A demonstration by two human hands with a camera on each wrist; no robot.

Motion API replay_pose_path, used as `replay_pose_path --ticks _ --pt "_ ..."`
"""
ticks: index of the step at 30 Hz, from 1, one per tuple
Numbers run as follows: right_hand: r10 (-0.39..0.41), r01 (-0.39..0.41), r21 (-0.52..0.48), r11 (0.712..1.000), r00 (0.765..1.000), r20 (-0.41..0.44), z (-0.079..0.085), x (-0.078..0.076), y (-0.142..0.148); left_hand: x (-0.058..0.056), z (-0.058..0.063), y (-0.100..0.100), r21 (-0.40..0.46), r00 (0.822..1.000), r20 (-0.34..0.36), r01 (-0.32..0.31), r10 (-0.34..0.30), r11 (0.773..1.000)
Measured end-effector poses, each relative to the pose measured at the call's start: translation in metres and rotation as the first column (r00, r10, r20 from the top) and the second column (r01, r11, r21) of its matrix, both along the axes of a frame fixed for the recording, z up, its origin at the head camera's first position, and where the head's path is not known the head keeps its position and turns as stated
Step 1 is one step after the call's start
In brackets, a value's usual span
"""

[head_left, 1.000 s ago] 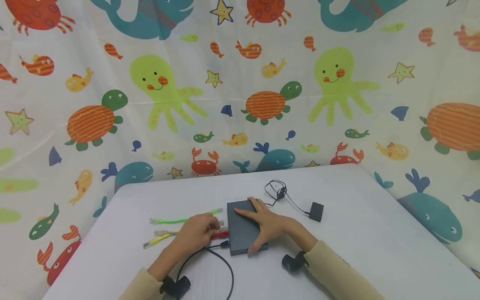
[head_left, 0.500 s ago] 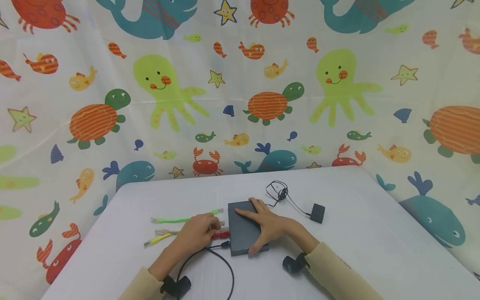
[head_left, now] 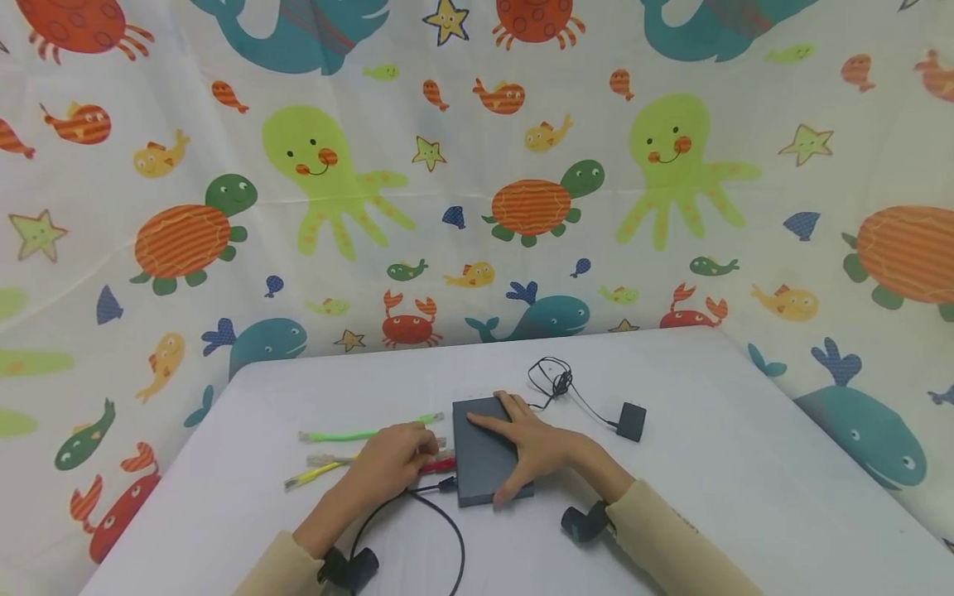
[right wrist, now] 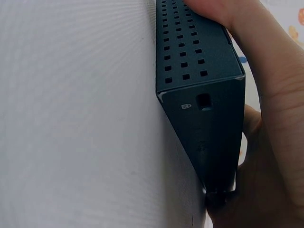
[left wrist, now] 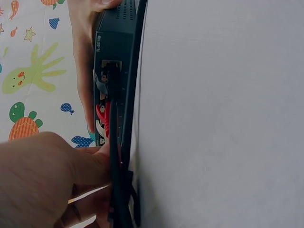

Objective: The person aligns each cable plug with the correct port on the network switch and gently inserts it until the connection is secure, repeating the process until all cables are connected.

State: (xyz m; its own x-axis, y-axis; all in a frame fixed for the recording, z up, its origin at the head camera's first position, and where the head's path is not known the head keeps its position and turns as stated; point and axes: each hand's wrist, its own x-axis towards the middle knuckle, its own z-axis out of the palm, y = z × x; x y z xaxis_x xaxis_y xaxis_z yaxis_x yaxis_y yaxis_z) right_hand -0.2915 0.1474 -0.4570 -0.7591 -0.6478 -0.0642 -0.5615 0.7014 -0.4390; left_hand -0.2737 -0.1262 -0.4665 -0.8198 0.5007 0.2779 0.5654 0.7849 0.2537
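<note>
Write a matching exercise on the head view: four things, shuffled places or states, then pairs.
1. Right hand
2. Black adapter
3. Red cable
4. Yellow cable

A. Meeting the left side of the dark box
B. On the table, right of the dark box
C. One end lying left of the left hand
D. Gripping the dark box

Pairs: 1-D, 2-B, 3-A, 4-C

2 grips (head_left: 391, 455), 1 box (head_left: 480, 468), 1 adapter (head_left: 630, 421), 1 table (head_left: 708, 463), at least 5 cables (head_left: 344, 436).
</note>
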Motion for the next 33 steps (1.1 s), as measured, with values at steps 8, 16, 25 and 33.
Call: replay_pose_path --ticks 8,16,25,33 --pt "0.003 -0.003 -0.003 1.0 1.0 -0.005 -0.0012 -0.0002 0.0001 0.0037 0.001 0.0016 -0.037 0.999 -0.037 0.006 -0.008 0.999" --pt "0.003 -0.003 0.0 1.0 1.0 -0.021 -0.0015 -0.0028 0.0009 0.0019 0.0025 0.0034 -0.046 0.998 -0.055 0.0 -0.003 0.999" --pt "0.013 -0.013 -0.01 1.0 1.0 -0.006 0.002 -0.001 0.0009 0.0016 0.0018 0.0037 -0.042 0.997 -0.074 0.006 -0.009 0.999" --pt "0.015 -0.015 -0.012 1.0 1.0 0.001 0.0017 -0.0005 0.0004 0.0012 0.0003 0.0025 -0.03 0.997 -0.075 0.002 -0.005 1.0"
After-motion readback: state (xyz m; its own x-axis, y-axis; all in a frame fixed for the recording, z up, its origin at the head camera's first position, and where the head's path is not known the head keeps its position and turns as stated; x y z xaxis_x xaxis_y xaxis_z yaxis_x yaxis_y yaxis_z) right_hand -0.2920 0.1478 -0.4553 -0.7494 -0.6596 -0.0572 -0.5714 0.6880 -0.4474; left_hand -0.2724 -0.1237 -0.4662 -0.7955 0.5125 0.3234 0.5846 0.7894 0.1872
